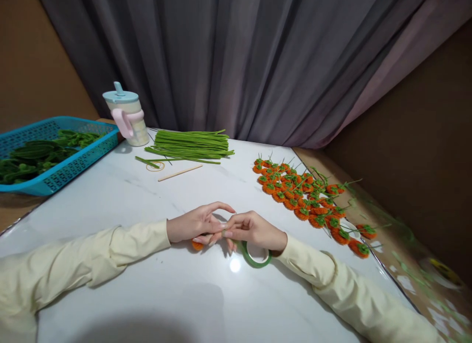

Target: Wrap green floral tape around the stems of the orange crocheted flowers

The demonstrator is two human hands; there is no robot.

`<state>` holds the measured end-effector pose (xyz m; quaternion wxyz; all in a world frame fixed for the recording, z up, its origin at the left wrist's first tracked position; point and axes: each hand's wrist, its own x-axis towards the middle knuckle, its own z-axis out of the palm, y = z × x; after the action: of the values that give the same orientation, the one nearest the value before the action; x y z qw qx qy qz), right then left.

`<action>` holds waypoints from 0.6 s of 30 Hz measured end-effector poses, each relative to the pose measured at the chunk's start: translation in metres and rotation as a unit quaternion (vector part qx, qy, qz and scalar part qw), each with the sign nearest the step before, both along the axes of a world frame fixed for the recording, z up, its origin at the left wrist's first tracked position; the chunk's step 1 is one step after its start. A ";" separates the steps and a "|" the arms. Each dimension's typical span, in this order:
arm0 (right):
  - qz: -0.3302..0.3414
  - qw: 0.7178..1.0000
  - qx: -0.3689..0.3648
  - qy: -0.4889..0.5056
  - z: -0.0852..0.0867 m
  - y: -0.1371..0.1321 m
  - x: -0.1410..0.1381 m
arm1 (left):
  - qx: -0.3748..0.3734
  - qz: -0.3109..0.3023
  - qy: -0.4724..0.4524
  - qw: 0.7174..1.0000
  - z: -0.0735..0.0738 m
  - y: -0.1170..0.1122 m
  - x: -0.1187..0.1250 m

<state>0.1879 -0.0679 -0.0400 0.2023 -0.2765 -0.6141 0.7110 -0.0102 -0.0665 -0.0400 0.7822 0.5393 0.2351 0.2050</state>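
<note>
Over the front middle of the white table, my left hand (201, 226) and my right hand (256, 230) meet, fingertips together. My left hand is closed round an orange chenille piece (197, 245); only its lower edge shows beneath the fingers. With thumb and forefinger, my right hand pinches a bit of green floral tape close to the left fingertips; the exact contact is partly hidden. A roll of green floral tape (257, 264) hangs or rests just under my right palm, I cannot tell which.
Rows of orange chenille pieces with green tops (302, 214) cover the table's right side. Behind lie a bundle of green chenille stems (191, 145) and a thin wooden stick (180, 173). A lidded cup (127, 119) and a blue basket (77, 163) of green leaves stand left. Scraps litter the right.
</note>
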 end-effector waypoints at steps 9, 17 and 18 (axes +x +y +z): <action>-0.017 0.996 0.090 -0.005 -0.007 -0.003 0.000 | -0.020 -0.014 -0.001 1.000 -0.001 0.003 -0.002; -0.050 0.980 0.185 -0.048 -0.007 -0.005 0.001 | -0.035 0.018 0.008 0.999 0.000 0.002 -0.001; -0.056 0.979 0.189 -0.050 -0.006 -0.005 0.001 | -0.035 0.020 0.008 0.999 0.000 0.002 -0.001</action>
<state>0.1887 -0.0730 -0.0463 0.2591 -0.3022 -0.7304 0.5550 -0.0110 -0.0643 -0.0397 0.7946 0.5083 0.2594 0.2073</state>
